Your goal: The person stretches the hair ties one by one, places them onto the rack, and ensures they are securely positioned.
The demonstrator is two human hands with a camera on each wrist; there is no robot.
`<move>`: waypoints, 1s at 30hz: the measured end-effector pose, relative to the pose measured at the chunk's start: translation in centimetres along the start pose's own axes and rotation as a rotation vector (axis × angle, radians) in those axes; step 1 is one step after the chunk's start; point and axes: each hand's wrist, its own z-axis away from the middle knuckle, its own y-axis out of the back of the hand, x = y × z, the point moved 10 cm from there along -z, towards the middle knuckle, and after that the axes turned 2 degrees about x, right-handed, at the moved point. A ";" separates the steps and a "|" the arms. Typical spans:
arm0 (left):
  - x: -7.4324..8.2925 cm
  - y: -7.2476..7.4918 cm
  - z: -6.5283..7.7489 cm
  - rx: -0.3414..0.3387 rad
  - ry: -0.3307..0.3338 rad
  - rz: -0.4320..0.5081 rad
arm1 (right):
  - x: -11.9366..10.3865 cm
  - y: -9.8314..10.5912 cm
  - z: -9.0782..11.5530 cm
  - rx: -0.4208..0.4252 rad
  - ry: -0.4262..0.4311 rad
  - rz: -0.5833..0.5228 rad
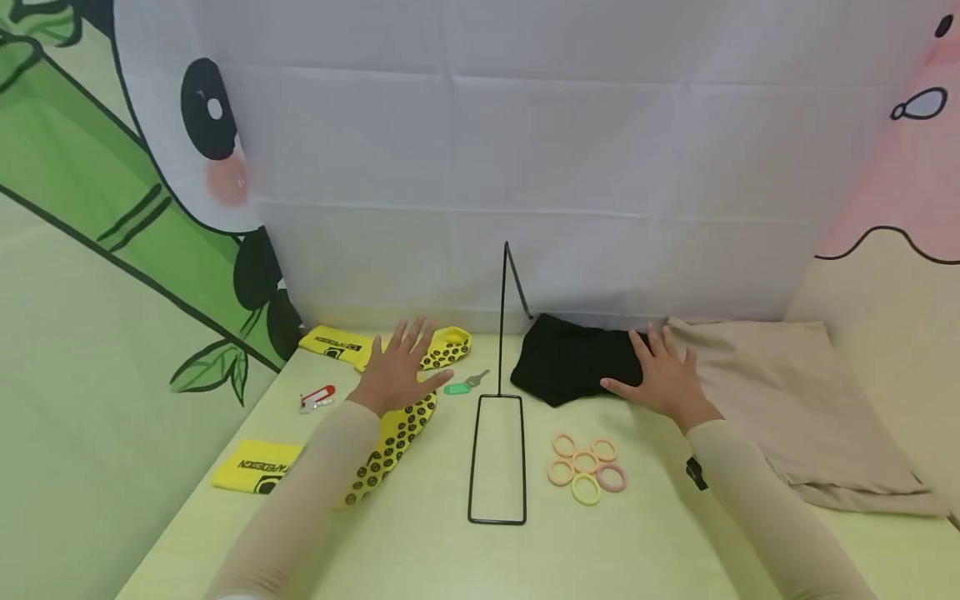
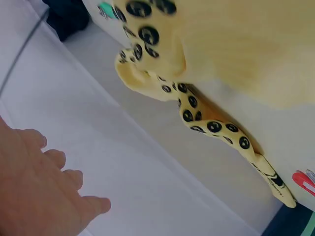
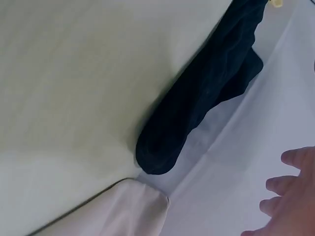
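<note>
My left hand (image 1: 397, 375) hovers with fingers spread over two yellow socks printed with black round marks. One sock (image 1: 401, 433) lies partly beneath that arm; the other sock (image 1: 330, 344) lies behind it, twisted in the left wrist view (image 2: 214, 127). Holding nothing, my right hand (image 1: 663, 379) is spread at the right end of a folded black cloth (image 1: 573, 362), overlapping it in the head view. In the right wrist view the hand (image 3: 293, 196) shows apart from the black cloth (image 3: 197, 93). A key (image 1: 477, 379) with a green tag lies just right of my left hand.
A black wire stand (image 1: 502, 333) rises mid-table from a rectangular base. Several coloured rings (image 1: 586, 489) lie right of it. A folded beige cloth (image 1: 795, 408) covers the right side. At left lies a small red and white item (image 1: 318, 396). A white curtain (image 1: 480, 167) hangs behind.
</note>
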 end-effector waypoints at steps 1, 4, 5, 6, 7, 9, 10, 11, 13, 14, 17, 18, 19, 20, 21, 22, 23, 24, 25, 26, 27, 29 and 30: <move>0.6 -0.1 0.5 -0.003 -0.023 0.000 | -0.2 0.0 0.3 0.003 0.003 -0.003; 2.4 -0.1 2.5 -0.006 -0.088 0.011 | -1.2 0.1 1.3 0.032 0.023 -0.033; 3.0 -0.1 3.2 -0.005 -0.110 0.005 | -1.6 0.2 1.6 0.049 0.035 -0.053; 3.7 -0.3 3.8 -0.012 -0.126 0.008 | -2.1 0.2 2.0 0.070 0.052 -0.077; 4.3 -0.4 4.5 -0.024 -0.143 0.006 | -2.7 0.3 2.4 0.092 0.070 -0.104; 5.5 -1.0 5.7 -0.062 -0.180 -0.011 | -3.8 0.1 3.4 0.109 0.098 -0.178; 6.1 -1.4 6.2 -0.094 -0.197 -0.022 | -4.3 -0.2 3.8 0.105 0.113 -0.218; 6.6 -1.8 6.7 -0.126 -0.215 -0.033 | -5.0 -0.4 4.2 0.093 0.130 -0.250; 7.7 -2.7 7.5 -0.198 -0.246 -0.044 | -6.3 -1.1 4.7 0.032 0.166 -0.307; 8.1 -3.0 7.8 -0.232 -0.258 -0.045 | -7.1 -1.5 4.9 -0.009 0.184 -0.326; 8.9 -4.0 8.4 -0.329 -0.270 -0.053 | -9.2 -2.4 5.0 -0.120 0.261 -0.351; 9.1 -4.3 8.5 -0.355 -0.269 -0.061 | -9.8 -2.6 4.9 -0.155 0.276 -0.352; 9.3 -4.6 8.6 -0.379 -0.268 -0.065 | -10.2 -2.8 4.8 -0.184 0.284 -0.354; 9.4 -4.8 8.8 -0.398 -0.270 -0.075 | -10.6 -3.1 4.7 -0.208 0.290 -0.343; 9.5 -5.0 8.9 -0.414 -0.271 -0.084 | -10.9 -3.4 4.6 -0.232 0.291 -0.337; 9.6 -5.2 9.0 -0.427 -0.272 -0.086 | -11.1 -3.7 4.5 -0.253 0.293 -0.322; 9.7 -5.4 9.2 -0.442 -0.269 -0.083 | -11.2 -4.0 4.5 -0.275 0.283 -0.308; 9.9 -5.6 9.4 -0.453 -0.269 -0.080 | -11.4 -4.3 4.5 -0.290 0.280 -0.299; 10.0 -5.7 9.6 -0.464 -0.268 -0.073 | -11.5 -4.5 4.5 -0.302 0.280 -0.283; 10.1 -5.8 9.8 -0.472 -0.267 -0.070 | -11.6 -4.8 4.5 -0.312 0.280 -0.263; 10.2 -5.8 10.0 -0.477 -0.264 -0.065 | -11.7 -4.9 4.6 -0.319 0.280 -0.253; 10.4 -5.9 10.2 -0.480 -0.263 -0.066 | -11.9 -5.1 4.8 -0.327 0.279 -0.232; 10.5 -5.9 10.2 -0.479 -0.264 -0.072 | -12.0 -5.0 4.9 -0.326 0.279 -0.224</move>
